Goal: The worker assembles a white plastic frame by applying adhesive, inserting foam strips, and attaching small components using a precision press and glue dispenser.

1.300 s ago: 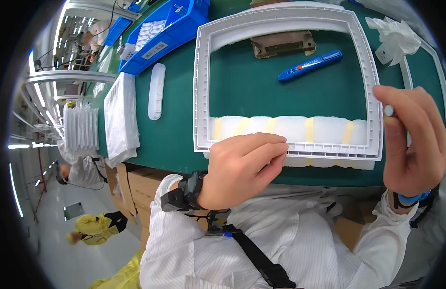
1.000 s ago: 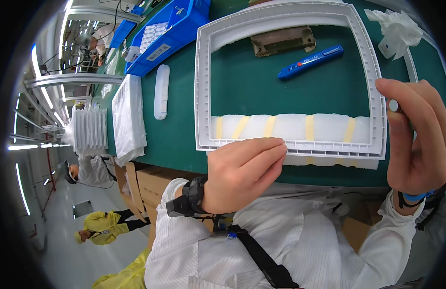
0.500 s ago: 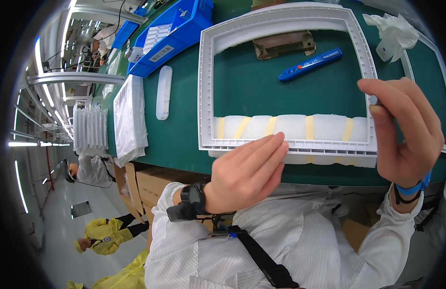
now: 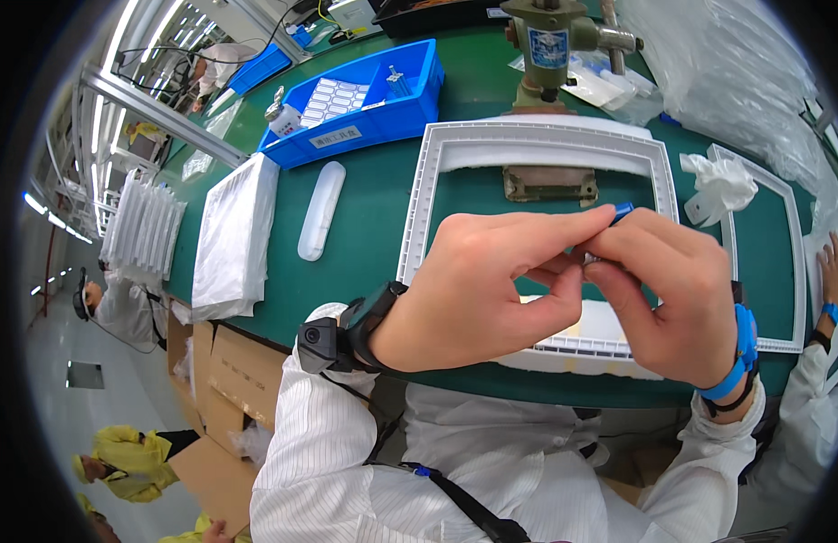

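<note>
Both bare hands meet just right of the middle of the frame, above a white rectangular plastic frame with ribbed edges (image 4: 546, 136). The step in hand looks like close fingertip work on a small pale piece (image 4: 589, 259), which sits between the two hands and is mostly covered by fingers; its full shape cannot be told. From here, the work seems to call for a light, steady pinch and little wrist travel, since so little of the piece is free.

The right hand (image 4: 668, 290) is nearly closed, its thumb and forefinger pinching the piece. The left hand (image 4: 491, 281) is half curled, leaving a gap between thumb and forefinger, with its fingertips close against the right hand's; whether it also grips the piece is hidden.

The plastic frame lies on a green tabletop (image 4: 365, 299), its lower edge over white foam padding with yellow strips (image 4: 609, 317). The blue end of a slim tool (image 4: 623, 211) shows just behind the fingertips. At upper left stands a blue plastic bin (image 4: 383, 127), with a translucent white oblong case (image 4: 322, 213) below it. On the right lie a crumpled white wrapper (image 4: 722, 185) and a second white frame (image 4: 798, 271).
</note>
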`<state>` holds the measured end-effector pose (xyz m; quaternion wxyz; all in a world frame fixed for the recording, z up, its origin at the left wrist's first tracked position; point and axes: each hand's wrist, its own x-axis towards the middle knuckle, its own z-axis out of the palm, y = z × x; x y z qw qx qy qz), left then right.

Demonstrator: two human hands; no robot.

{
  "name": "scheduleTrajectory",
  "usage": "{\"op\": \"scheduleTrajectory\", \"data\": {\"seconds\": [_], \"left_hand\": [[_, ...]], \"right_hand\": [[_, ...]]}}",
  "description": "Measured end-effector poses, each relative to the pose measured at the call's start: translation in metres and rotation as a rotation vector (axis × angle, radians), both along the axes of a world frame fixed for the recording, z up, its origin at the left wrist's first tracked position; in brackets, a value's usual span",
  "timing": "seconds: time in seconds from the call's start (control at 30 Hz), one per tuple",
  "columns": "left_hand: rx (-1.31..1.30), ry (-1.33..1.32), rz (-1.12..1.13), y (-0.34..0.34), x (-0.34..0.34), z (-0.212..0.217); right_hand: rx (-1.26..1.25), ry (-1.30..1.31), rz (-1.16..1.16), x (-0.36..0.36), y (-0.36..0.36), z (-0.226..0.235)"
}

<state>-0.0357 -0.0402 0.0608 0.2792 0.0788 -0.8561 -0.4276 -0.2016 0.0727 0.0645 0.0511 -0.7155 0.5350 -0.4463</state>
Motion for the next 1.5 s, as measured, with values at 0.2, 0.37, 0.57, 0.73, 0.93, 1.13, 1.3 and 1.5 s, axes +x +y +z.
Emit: {"op": "scheduleTrajectory", "data": {"seconds": [0.2, 0.37, 0.57, 0.73, 0.93, 1.13, 1.3, 1.5], "left_hand": [[-0.075, 0.008, 0.029, -0.012, -0.001, -0.004], [-0.186, 0.001, 0.057, -0.017, -0.005, -0.010], [-0.211, -0.001, 0.050, -0.017, -0.006, -0.008], [-0.183, -0.025, 0.045, -0.017, -0.004, -0.007], [-0.162, -0.026, 0.030, -0.017, -0.004, -0.006], [-0.178, 0.008, 0.027, -0.017, -0.003, -0.007], [-0.199, 0.052, 0.054, -0.013, -0.004, -0.008], [-0.236, 0.094, 0.066, -0.013, -0.006, -0.009]], "right_hand": [[0.035, 0.122, -0.050, 0.000, -0.011, -0.007], [0.057, 0.154, -0.042, -0.004, -0.014, -0.013], [0.032, 0.191, -0.049, -0.004, -0.013, -0.014], [0.016, 0.219, -0.060, -0.002, -0.013, -0.015], [-0.043, 0.269, -0.069, -0.002, -0.014, -0.015], [-0.074, 0.280, -0.074, -0.001, -0.014, -0.012], [-0.141, 0.300, -0.076, -0.001, -0.015, -0.012], [-0.182, 0.350, -0.097, -0.001, -0.015, -0.013]]}}
